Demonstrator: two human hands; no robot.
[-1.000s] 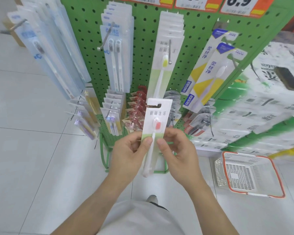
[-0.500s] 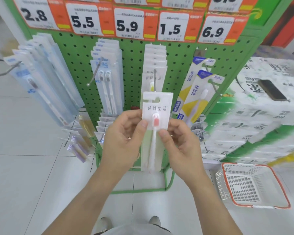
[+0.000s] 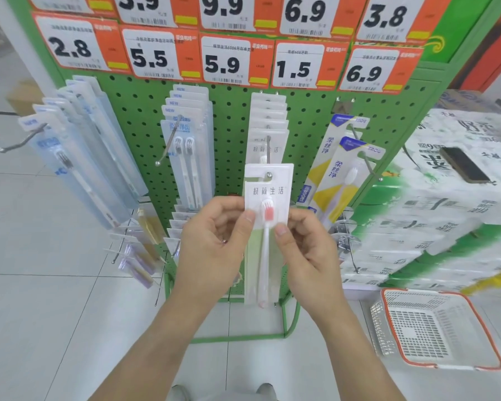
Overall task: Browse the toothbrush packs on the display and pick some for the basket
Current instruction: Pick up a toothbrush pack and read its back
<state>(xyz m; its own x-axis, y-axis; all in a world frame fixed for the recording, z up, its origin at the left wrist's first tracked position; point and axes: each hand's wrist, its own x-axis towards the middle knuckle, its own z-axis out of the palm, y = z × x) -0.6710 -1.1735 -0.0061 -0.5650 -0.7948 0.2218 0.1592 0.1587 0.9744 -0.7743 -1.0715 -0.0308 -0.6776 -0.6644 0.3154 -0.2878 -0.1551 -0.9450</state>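
A white and pale green toothbrush pack with a pink-bristled brush is upright in front of the green pegboard display. My left hand pinches its left edge and my right hand pinches its right edge. The pack's hang hole sits at the tip of the metal hook that carries several matching packs. More toothbrush packs hang to the left and far left, and blue and yellow packs hang to the right. A white basket with an orange rim stands on the floor at lower right.
Orange and white price tags run across the top of the display. Stacked tissue packs fill the right, with a dark flat object on top. Smaller packs hang on lower hooks. White tiled floor lies to the left.
Both hands have raised the pink-bristled pack up to the tip of its hook. The camera has tilted up, showing more price tags.
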